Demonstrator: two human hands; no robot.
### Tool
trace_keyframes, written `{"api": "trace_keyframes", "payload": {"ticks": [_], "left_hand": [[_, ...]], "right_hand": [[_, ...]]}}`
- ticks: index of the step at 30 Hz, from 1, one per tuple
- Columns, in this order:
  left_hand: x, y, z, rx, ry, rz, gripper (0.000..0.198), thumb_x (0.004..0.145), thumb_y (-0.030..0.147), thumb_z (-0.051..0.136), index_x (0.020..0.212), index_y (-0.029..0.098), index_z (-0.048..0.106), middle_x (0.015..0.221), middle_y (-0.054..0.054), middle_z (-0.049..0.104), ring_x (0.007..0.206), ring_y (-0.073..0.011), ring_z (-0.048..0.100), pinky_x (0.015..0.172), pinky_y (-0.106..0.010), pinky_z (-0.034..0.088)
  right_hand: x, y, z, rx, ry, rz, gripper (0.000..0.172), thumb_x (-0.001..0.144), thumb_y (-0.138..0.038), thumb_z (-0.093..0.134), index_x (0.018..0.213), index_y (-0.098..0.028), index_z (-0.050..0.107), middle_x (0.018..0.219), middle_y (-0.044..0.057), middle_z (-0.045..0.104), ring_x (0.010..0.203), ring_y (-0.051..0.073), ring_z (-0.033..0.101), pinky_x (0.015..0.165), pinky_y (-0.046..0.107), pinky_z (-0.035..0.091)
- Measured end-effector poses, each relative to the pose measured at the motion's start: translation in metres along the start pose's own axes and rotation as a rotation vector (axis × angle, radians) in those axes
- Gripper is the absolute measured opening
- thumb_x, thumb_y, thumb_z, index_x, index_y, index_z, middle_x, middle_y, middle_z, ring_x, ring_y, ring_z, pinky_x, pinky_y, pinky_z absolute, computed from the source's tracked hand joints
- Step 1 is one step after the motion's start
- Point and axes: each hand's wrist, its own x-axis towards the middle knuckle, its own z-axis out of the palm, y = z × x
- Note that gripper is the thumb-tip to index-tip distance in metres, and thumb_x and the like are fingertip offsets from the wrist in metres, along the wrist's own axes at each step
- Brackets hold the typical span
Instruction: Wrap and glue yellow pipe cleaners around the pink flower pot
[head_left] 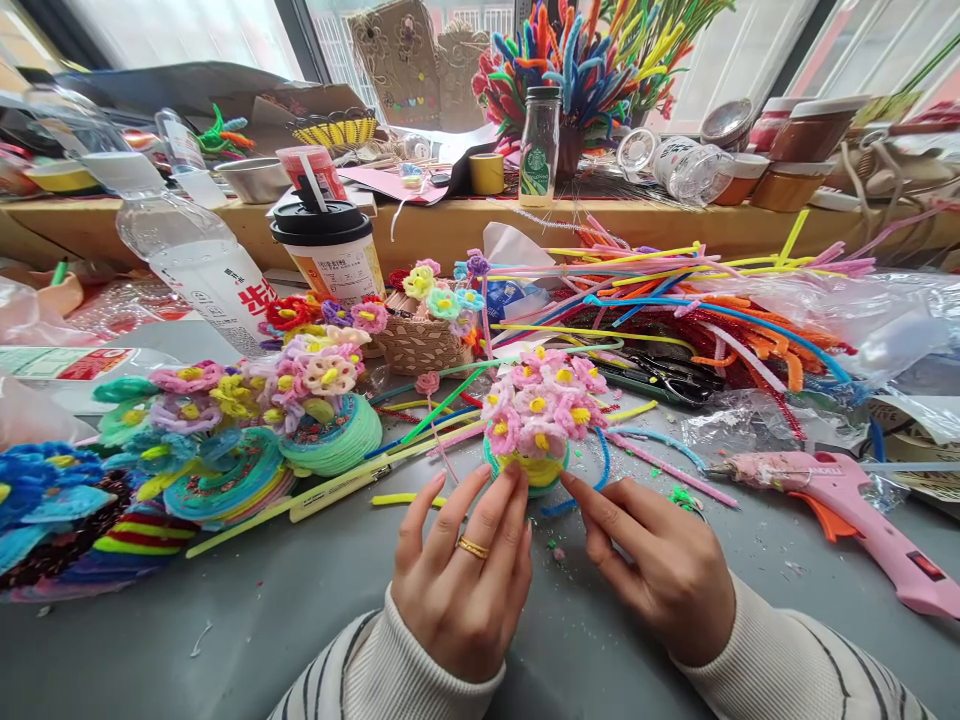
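Note:
In the middle of the table stands a small round pot of coiled yellow and green pipe cleaner (pixel 536 472), topped with pink fuzzy flowers (pixel 541 405) with yellow centres. My left hand (pixel 461 575), a gold ring on one finger, has its fingers stretched out, the tips at the pot's lower front. From the right, my right hand (pixel 660 560) points its index finger at the pot's side; its thumb lies below and the other fingers are curled. Whether that fingertip touches the pot I cannot tell. A blue pipe cleaner (pixel 604 460) curves beside the pot.
Finished flower pots (pixel 330 435) crowd the left. At right lies a pink glue gun (pixel 847 500), behind it a heap of pipe cleaners (pixel 750 320). A lidded cup (pixel 330 250), a tilted plastic bottle (pixel 195 250) and a flower basket (pixel 424 345) stand at the back.

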Motion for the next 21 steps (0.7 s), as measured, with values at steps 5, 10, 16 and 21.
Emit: {"api": "trace_keyframes", "payload": {"ticks": [5,10,16,21], "left_hand": [[-0.001,-0.0005,0.0017,0.011,-0.003,0.016,0.031,0.068,0.014,0.057,0.099,0.015,0.057,0.095,-0.006,0.064,0.091,-0.0192,0.056,0.089,-0.035,0.035],[-0.0016,-0.0008,0.0009,0.019,0.0,0.012,0.031,0.068,0.014,0.056,0.099,0.017,0.057,0.096,-0.005,0.063,0.091,-0.0186,0.056,0.09,-0.035,0.034],[0.0,0.0003,0.0003,0.006,0.001,0.008,0.029,0.068,0.014,0.057,0.097,0.016,0.058,0.095,-0.005,0.064,0.089,-0.0194,0.057,0.088,-0.036,0.036],[-0.003,-0.0078,-0.0014,-0.073,0.016,-0.078,0.029,0.068,0.014,0.056,0.097,0.016,0.057,0.095,-0.007,0.063,0.089,-0.0197,0.056,0.085,-0.036,0.038]], "right_hand": [[-0.0003,-0.0006,0.0008,0.005,0.013,-0.003,0.036,0.076,-0.014,0.043,0.111,-0.015,0.05,0.065,0.002,0.054,0.058,0.009,0.05,0.053,0.021,0.041],[-0.001,-0.0007,0.0028,-0.015,0.081,-0.014,0.037,0.074,-0.013,0.045,0.111,-0.015,0.05,0.067,0.003,0.054,0.061,0.01,0.05,0.055,0.023,0.041],[0.0015,-0.0021,0.0014,-0.08,-0.019,-0.076,0.046,0.076,-0.018,0.042,0.122,-0.016,0.038,0.064,0.002,0.053,0.056,0.011,0.048,0.052,0.023,0.039],[0.0033,-0.0034,0.0013,-0.13,-0.068,-0.127,0.047,0.078,-0.02,0.039,0.124,-0.014,0.034,0.059,0.001,0.052,0.051,0.011,0.046,0.047,0.024,0.035]]}}
